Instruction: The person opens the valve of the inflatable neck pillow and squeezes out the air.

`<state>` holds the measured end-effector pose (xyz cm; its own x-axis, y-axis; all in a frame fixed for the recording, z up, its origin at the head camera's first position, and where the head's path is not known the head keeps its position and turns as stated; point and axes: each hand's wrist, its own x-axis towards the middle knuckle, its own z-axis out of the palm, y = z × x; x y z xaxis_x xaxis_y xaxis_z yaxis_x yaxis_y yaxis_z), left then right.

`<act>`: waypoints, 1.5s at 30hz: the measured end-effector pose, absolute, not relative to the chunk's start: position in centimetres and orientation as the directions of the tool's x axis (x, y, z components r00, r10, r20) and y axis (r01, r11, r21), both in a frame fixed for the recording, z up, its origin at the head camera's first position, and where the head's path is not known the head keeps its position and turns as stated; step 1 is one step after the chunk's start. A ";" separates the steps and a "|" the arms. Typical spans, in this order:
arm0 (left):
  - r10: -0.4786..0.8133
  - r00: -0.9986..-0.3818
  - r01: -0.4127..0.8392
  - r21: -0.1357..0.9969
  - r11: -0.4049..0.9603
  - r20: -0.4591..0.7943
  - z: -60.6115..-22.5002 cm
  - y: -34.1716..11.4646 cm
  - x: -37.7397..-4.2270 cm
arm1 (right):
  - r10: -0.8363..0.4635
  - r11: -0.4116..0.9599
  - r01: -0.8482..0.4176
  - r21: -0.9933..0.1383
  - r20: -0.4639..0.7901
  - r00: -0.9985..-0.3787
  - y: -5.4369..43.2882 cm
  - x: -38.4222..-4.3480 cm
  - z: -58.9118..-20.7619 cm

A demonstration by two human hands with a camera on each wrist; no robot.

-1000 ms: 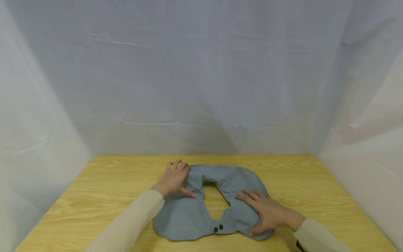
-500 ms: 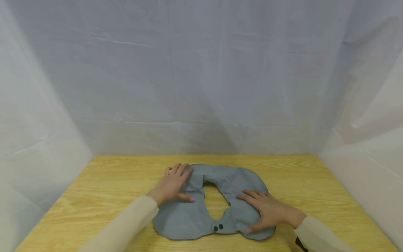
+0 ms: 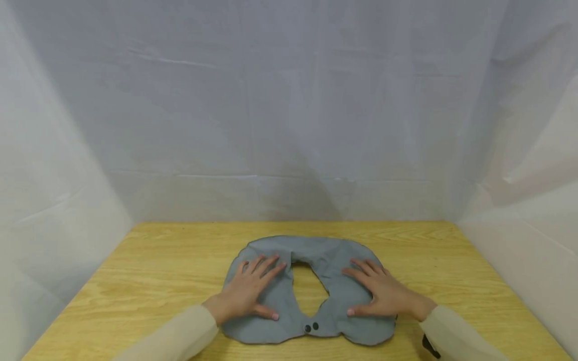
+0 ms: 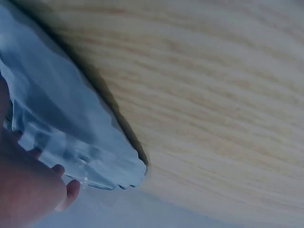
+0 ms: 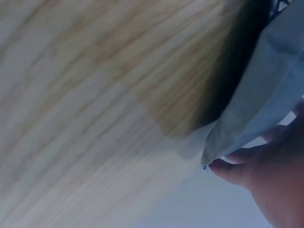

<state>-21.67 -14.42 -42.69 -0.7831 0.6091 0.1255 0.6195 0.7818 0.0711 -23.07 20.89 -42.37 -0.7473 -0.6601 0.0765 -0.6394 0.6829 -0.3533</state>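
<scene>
A grey fabric neck pillow (image 3: 316, 245) lies flattish on the wooden table, its two ends meeting at the near side by a pair of black snap buttons (image 3: 311, 327). Bare wood shows through the hole in its middle. On its left half rests my left hand (image 3: 248, 291), fingers spread and pointing away. My right hand (image 3: 384, 291) lies on the right half with fingers spread and thumb toward the centre. The left wrist view shows the pillow's wrinkled edge (image 4: 85, 109) beside the fingers. In the right wrist view, the pillow's side (image 5: 266, 90) stands a little above the table.
The yellow wood-grain table (image 3: 180, 271) extends to both sides of the pillow. Pale sheeting (image 3: 289, 125) hangs behind the table and along its left and right sides. Something small and black (image 3: 431, 347) shows at the right sleeve.
My left hand has slid from the pillow's far left edge toward me and onto its left half. The right hand has shifted slightly, with its thumb moved inward. The pillow has barely moved.
</scene>
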 end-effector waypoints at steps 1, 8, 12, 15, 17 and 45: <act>0.609 -0.787 0.617 0.089 0.782 0.104 -42.7 -14.4 -21.7 | -0.657 0.688 -0.630 -0.361 0.059 -0.752 21.0 -23.2 -42.5; 0.616 -0.788 0.609 0.139 0.781 -0.007 -42.4 -14.5 -22.0 | -0.638 0.712 -0.581 -0.395 -0.016 -0.770 21.2 -23.6 -42.9; 0.608 -0.794 0.599 0.143 0.788 -0.025 -42.5 -14.4 -22.1 | -0.635 0.716 -0.575 -0.396 -0.026 -0.772 21.3 -23.6 -42.8; 0.603 -0.797 0.596 0.132 0.792 -0.023 -42.4 -14.3 -21.9 | -0.641 0.712 -0.588 -0.384 -0.014 -0.767 21.3 -23.5 -42.7; 0.607 -0.795 0.601 0.124 0.790 -0.014 -42.4 -14.2 -21.7 | -0.651 0.703 -0.606 -0.372 0.005 -0.759 21.2 -23.4 -42.6; 0.607 -0.785 0.564 0.262 0.783 -0.126 -43.3 -16.4 -19.6 | -0.722 0.645 -0.675 -0.359 0.004 -0.692 20.9 -23.3 -42.8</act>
